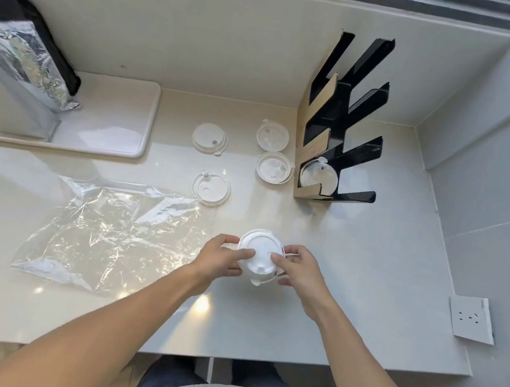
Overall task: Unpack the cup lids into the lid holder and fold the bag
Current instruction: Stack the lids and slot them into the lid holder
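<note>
Gripping lid stack (258, 260) above counter (367, 279), you had left hand (225, 257) and right hand (297, 268) pinched on opposite rims. Lid holder (343, 120) stood well apart, bag (112, 230) flat beside. Risk, judged: uneven squeeze could splay stack, drop lids.

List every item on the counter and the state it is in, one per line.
Lid stack: held by left hand and right hand.
Loose lids: four lying flat, apart from the holder.
Lid holder: upright, lids in the bottom slot only.
Plastic bag: emptied, flat, unfolded.
Foil pouch: standing on tray.
</note>
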